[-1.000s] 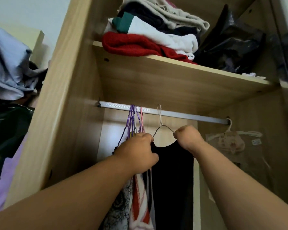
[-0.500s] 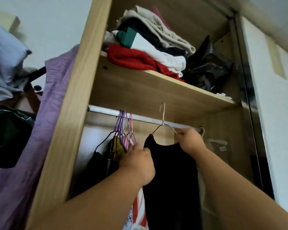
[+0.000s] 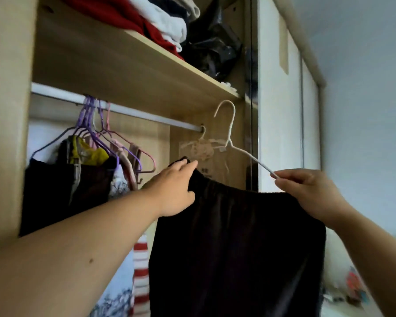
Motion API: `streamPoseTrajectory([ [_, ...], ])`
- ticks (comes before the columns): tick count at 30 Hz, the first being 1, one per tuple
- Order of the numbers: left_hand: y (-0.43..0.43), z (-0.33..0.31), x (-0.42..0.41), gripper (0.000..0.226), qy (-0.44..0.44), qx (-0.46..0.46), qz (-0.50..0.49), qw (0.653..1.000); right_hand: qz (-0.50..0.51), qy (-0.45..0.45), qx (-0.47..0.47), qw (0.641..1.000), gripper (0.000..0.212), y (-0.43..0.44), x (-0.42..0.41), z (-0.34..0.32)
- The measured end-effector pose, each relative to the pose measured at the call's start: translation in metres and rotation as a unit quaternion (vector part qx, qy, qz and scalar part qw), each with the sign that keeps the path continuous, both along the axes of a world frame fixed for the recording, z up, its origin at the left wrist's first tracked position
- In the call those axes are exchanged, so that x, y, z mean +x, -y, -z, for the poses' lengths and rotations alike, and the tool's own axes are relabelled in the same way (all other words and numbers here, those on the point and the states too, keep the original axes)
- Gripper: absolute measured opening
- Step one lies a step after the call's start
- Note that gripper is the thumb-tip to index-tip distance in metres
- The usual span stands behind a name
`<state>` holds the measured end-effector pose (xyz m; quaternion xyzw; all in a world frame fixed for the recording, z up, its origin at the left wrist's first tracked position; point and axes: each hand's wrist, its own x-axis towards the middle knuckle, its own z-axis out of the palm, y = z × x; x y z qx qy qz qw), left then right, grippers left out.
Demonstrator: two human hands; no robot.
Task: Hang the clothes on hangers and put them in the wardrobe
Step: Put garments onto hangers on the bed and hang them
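Of the white hanger (image 3: 229,133), the left arm lies hidden behind the black garment (image 3: 236,248) and the left hand (image 3: 174,191). The tip of its right arm vanishes inside the pinch of the right hand (image 3: 311,191). The garment's hem is cropped by the lower edge. The folded clothes (image 3: 160,21) on the shelf (image 3: 128,69) are cropped by the top edge. Print on the clear bag (image 3: 205,156) is too small to read. The coloured objects (image 3: 354,284) at lower right are blurred beyond telling.
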<state>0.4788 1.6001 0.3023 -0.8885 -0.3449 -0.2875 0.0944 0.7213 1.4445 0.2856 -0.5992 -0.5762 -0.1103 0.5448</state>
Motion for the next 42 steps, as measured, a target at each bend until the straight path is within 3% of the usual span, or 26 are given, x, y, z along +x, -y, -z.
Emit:
streamPoseTrajectory([
  [6, 0.013, 0.057, 0.045, 0.060, 0.094, -0.044, 0.000, 0.995, 0.021, 0.002, -0.042, 0.999, 0.024, 0.080, 0.034, 0.030],
  [10, 0.027, 0.098, 0.084, 0.016, 0.108, -0.108, 0.042, 0.987, 0.072, 0.016, -0.089, 0.993, 0.034, 0.123, 0.060, 0.062],
  [16, 0.071, 0.177, 0.144, 0.021, 0.163, -0.180, 0.198, 0.950, 0.208, 0.018, -0.198, 0.958, 0.029, 0.187, 0.098, 0.139],
  [20, 0.090, 0.214, 0.171, 0.019, 0.128, -0.178, 0.256, 0.941, 0.302, -0.041, -0.225, 0.926, 0.009, 0.228, 0.097, 0.192],
  [25, 0.117, 0.246, 0.175, 0.015, 0.064, -0.168, 0.302, 0.936, 0.402, -0.116, -0.219, 0.881, 0.009, 0.279, 0.040, 0.249],
  [33, 0.184, 0.282, 0.119, 0.018, -0.024, -0.144, 0.406, 0.902, 0.507, -0.234, -0.242, 0.793, 0.015, 0.350, -0.123, 0.323],
  [42, 0.331, 0.324, 0.095, 0.017, -0.126, -0.197, 0.554, 0.799, 0.628, -0.341, -0.225, 0.662, 0.015, 0.478, -0.269, 0.349],
])
